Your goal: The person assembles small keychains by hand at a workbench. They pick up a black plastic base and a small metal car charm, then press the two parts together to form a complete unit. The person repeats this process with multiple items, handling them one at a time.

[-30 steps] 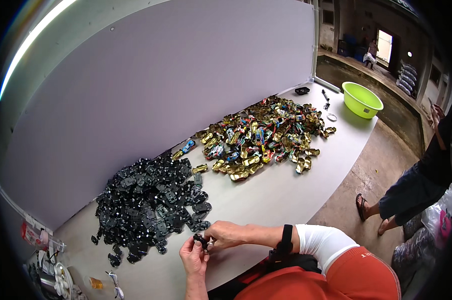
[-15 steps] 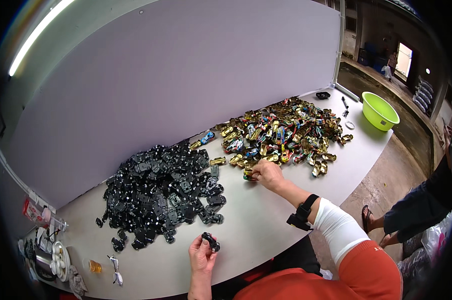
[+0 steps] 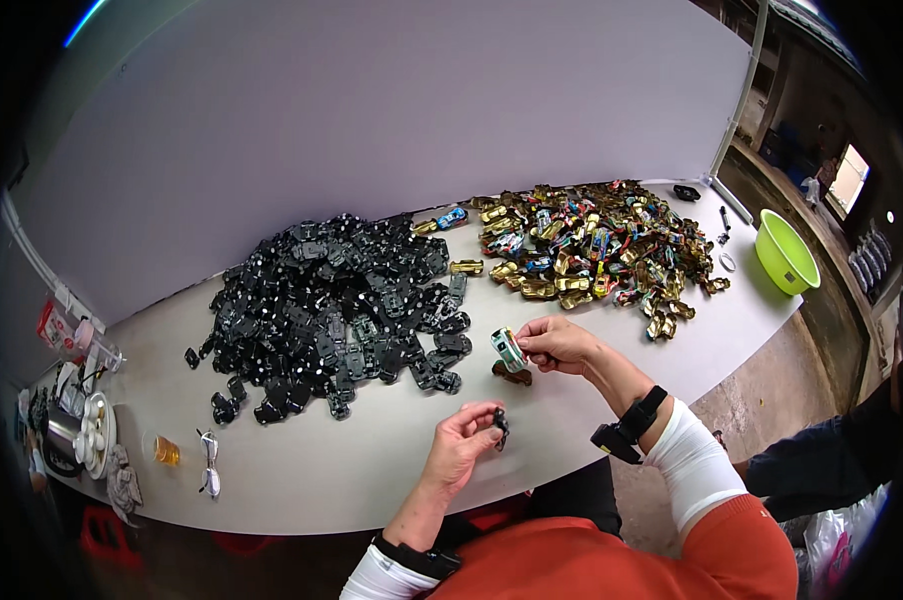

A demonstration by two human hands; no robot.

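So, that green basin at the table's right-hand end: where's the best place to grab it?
I'd take the green basin by its rim, on the side facing the person, coming from above with thumb inside and fingers outside. Its mouth opens upward, so the rim offers an edge to pinch. The right hand is the closer one, but it already holds a small toy car.
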